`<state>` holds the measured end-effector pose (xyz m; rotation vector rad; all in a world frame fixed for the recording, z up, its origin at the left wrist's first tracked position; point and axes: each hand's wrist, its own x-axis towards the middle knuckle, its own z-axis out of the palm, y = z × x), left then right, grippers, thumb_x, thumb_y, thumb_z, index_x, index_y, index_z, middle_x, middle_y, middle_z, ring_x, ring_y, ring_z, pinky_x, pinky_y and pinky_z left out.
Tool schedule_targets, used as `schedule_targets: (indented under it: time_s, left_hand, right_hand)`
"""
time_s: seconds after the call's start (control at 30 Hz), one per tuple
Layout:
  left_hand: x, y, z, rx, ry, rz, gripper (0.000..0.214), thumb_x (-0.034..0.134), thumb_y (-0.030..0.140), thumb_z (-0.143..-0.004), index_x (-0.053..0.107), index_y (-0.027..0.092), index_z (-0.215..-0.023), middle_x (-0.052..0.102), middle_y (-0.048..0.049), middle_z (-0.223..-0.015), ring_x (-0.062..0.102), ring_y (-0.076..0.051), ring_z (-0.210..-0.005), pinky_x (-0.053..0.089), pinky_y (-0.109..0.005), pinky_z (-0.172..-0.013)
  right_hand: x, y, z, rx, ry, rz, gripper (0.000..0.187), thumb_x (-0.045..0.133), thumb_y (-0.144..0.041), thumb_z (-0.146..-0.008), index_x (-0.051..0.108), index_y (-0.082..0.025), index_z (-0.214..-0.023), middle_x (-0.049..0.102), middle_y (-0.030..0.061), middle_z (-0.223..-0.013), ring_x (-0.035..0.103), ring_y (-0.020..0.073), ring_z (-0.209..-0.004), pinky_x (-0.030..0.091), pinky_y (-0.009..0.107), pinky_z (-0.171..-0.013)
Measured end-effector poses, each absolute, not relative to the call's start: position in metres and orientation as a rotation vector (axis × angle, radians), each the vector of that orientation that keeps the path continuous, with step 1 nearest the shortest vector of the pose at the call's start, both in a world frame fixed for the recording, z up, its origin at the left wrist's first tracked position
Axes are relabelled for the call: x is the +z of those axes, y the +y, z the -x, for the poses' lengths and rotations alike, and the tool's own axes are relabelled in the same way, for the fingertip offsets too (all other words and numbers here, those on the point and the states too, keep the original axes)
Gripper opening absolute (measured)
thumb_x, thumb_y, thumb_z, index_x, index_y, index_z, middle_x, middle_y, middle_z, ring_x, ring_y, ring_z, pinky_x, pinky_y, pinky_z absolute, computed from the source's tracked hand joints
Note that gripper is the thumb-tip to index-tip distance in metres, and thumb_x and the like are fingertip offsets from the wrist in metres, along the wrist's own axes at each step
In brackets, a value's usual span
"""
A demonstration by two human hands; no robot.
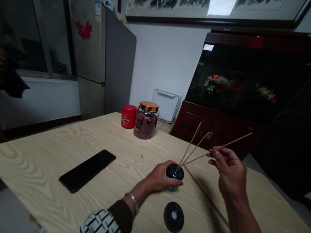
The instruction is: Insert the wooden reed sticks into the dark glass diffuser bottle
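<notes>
My left hand (159,178) is wrapped around a small dark bottle (175,172) standing on the wooden table (49,151). Three thin reed sticks (193,144) fan out of the bottle's neck. My right hand (228,171) pinches the longest stick (233,141) near its upper part. Another stick (205,196) lies flat on the table under my right arm. A round dark cap (173,217) with a pale centre rests on the table close to me.
A black phone (87,170) lies on the table's left part. At the far edge stand a red tin (128,116) and a glass jar (146,120) of dried flowers with a gold lid. Beyond are a fridge (102,56) and a dark fish tank (243,83).
</notes>
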<state>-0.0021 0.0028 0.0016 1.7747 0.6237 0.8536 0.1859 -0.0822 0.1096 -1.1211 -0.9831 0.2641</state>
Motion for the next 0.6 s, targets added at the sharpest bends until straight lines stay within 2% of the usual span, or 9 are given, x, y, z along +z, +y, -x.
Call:
schedule_targets:
  time_s: [0.2, 0.6]
  left_hand:
    - [0.002, 0.002, 0.001, 0.846, 0.606, -1.742, 0.064, 0.086, 0.042, -0.057, 0.063, 0.016, -0.111, 0.068, -0.006, -0.096, 0.062, -0.021, -0.088, 0.048, -0.027, -0.075]
    - [0.003, 0.002, 0.002, 0.862, 0.622, -1.778, 0.064, 0.086, 0.043, -0.057, 0.064, 0.016, -0.111, 0.068, -0.0048, -0.094, 0.061, -0.02, -0.087, 0.047, -0.027, -0.075]
  right_hand:
    - [0.107, -0.081, -0.176, 0.291, -1.086, 1.147, 0.02, 0.072, -0.037, -0.08, 0.066, -0.02, -0.09, 0.066, 0.0024, -0.086, 0.063, 0.0153, -0.076, 0.053, 0.025, -0.059]
    - [0.094, -0.074, -0.16, 0.523, -1.332, 1.272, 0.025, 0.067, -0.044, -0.081, 0.062, -0.019, -0.084, 0.064, 0.0031, -0.082, 0.062, 0.0184, -0.077, 0.052, 0.03, -0.064]
